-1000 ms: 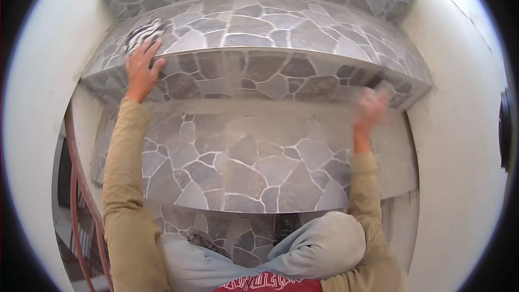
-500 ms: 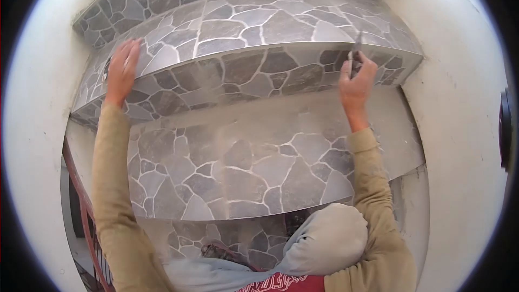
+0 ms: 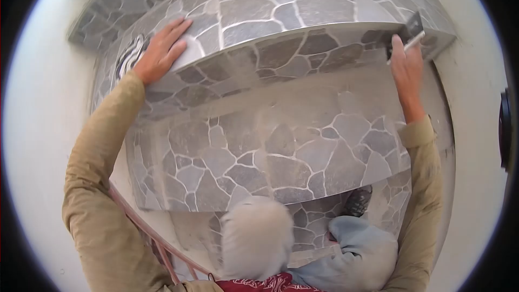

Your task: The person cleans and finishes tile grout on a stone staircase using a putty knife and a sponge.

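My left hand [image 3: 161, 51] rests palm down on the stone-patterned stair tread [image 3: 248, 13], fingers stretched out near its front edge. Just left of it lies a crumpled black-and-white striped cloth [image 3: 128, 58], beside the wrist. At the right end of the same step, my right hand [image 3: 408, 70] is closed around a putty knife [image 3: 413, 26], seen as a flat dark blade with a pale strip across it. The tool is at the step's front edge, by the upright riser [image 3: 292, 59]. My fingers hide part of its grip.
A lower stone-patterned step [image 3: 254, 157] lies between my arms and my knees. Pale walls [image 3: 481, 75] close in on both sides. A reddish metal railing [image 3: 140, 219] runs at lower left. My shoe [image 3: 358, 201] stands below the lower step.
The view has shifted, and my legs have changed position. My left hand has moved right along the tread, exposing the striped cloth. My right hand has moved toward the right end, the tool turned.
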{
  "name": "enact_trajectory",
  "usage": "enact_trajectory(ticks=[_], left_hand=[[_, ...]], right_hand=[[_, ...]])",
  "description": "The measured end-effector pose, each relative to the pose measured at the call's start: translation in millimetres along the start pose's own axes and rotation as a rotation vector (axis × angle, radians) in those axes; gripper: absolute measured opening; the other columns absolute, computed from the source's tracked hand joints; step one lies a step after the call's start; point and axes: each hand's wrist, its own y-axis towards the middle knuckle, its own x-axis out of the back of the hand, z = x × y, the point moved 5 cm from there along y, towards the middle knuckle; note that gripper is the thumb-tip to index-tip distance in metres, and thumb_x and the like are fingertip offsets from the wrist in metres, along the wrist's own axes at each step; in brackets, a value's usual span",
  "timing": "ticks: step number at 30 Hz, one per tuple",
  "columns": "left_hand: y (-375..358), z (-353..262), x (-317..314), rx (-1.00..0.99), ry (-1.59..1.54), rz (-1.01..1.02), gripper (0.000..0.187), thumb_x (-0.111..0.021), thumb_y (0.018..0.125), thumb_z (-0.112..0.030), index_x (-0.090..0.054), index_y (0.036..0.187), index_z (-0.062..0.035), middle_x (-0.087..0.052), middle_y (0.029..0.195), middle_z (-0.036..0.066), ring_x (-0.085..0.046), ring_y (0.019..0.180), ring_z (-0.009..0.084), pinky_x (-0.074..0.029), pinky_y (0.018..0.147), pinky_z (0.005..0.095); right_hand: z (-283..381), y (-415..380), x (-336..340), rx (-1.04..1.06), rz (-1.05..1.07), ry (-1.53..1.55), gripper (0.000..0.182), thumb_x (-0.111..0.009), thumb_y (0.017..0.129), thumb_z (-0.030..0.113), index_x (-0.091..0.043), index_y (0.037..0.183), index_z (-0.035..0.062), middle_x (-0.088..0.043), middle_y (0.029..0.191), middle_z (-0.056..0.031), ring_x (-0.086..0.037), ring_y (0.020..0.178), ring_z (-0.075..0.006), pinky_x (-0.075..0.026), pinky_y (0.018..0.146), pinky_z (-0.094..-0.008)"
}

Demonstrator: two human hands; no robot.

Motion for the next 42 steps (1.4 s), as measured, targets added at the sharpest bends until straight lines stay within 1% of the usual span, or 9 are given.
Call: enact_trajectory(ticks=[5,9,10,15,22,27,31,37,42], left_hand=[[7,-26,8,-0.238,-0.063,0.112,0.073,-0.046,0.1,-0.057,-0.039,0.159,-0.0134,-0.031,0.165,0.019,-0.027,0.152,0.04,-0.018,0.124,0.0517],[13,-29,8,-0.317,-0.117,0.132,0.085,-0.048,0.095,-0.066,-0.038,0.159,-0.0126,-0.028,0.165,0.021,-0.025,0.153,0.0409,-0.013,0.122,0.0604],[12,-28,9,-0.3,-0.109,0.126,0.087,-0.05,0.094,-0.067,-0.039,0.159,-0.011,-0.029,0.165,0.022,-0.026,0.153,0.0413,-0.015,0.122,0.0593],[8,-25,7,-0.345,-0.114,0.109,0.086,-0.059,0.091,-0.063,-0.044,0.155,-0.0068,-0.032,0.163,0.024,-0.03,0.151,0.0425,-0.02,0.122,0.0544],[9,-28,12,-0.325,-0.191,0.054,0.08,-0.068,0.088,-0.051,-0.05,0.15,-0.0041,-0.037,0.159,0.025,-0.036,0.146,0.0432,-0.027,0.12,0.0509],[14,-28,7,-0.339,-0.187,0.056,0.081,-0.069,0.087,-0.052,-0.05,0.15,-0.0034,-0.038,0.159,0.025,-0.037,0.145,0.0424,-0.029,0.12,0.0499],[10,-32,8,-0.315,-0.186,0.059,0.082,-0.069,0.087,-0.052,-0.049,0.15,-0.0035,-0.037,0.159,0.025,-0.037,0.145,0.0424,-0.028,0.12,0.0502],[50,-74,0,-0.376,-0.106,0.132,0.093,-0.064,0.087,-0.059,-0.04,0.155,-0.001,-0.03,0.162,0.028,-0.029,0.151,0.0435,-0.024,0.123,0.049],[65,-81,-2,-0.391,-0.168,0.118,0.095,-0.075,0.078,-0.053,-0.044,0.153,-0.0035,-0.035,0.159,0.027,-0.034,0.146,0.045,-0.027,0.12,0.0532]], right_hand=[[-3,3,3,-0.473,0.039,0.236,0.04,-0.06,0.098,0.029,-0.062,0.119,-0.0047,-0.067,0.099,-0.0267,-0.064,0.096,-0.0449,-0.047,0.09,-0.0507],[39,-26,-23,-0.085,-0.242,0.014,0.035,-0.055,0.098,0.021,-0.063,0.122,-0.0029,-0.068,0.109,-0.0262,-0.063,0.105,-0.0427,-0.048,0.093,-0.0515],[65,-33,-31,-0.299,-0.241,0.098,0.035,-0.055,0.096,0.015,-0.062,0.125,-0.0029,-0.066,0.112,-0.025,-0.061,0.106,-0.0422,-0.047,0.095,-0.0509],[224,-134,-86,-0.239,-0.337,0.197,0.052,-0.063,0.082,0.002,-0.06,0.134,-0.0004,-0.062,0.127,-0.0216,-0.059,0.115,-0.0374,-0.048,0.1,-0.0444],[138,-92,-75,-0.357,-0.565,0.161,0.052,-0.068,0.077,-0.002,-0.061,0.129,0.0029,-0.061,0.121,-0.02,-0.057,0.118,-0.0383,-0.047,0.1,-0.0458],[215,-154,-101,-0.494,-0.14,0.47,0.044,-0.072,0.08,0.004,-0.059,0.123,0.0036,-0.058,0.116,-0.0192,-0.055,0.111,-0.0397,-0.047,0.091,-0.0439],[175,-118,-98,-0.519,-0.424,0.3,0.043,-0.072,0.082,0.006,-0.058,0.122,0.0013,-0.056,0.115,-0.0203,-0.054,0.113,-0.0417,-0.046,0.093,-0.0446],[202,-135,-104,-0.104,-0.343,0.199,0.066,-0.077,0.078,0.024,-0.057,0.138,0.0049,-0.056,0.131,-0.0166,-0.052,0.126,-0.0349,-0.038,0.107,-0.0522],[101,-96,-81,-0.218,-0.46,0.113,0.067,-0.078,0.075,0.027,-0.061,0.137,0.0098,-0.06,0.132,-0.0107,-0.054,0.127,-0.0307,-0.038,0.108,-0.0498]])
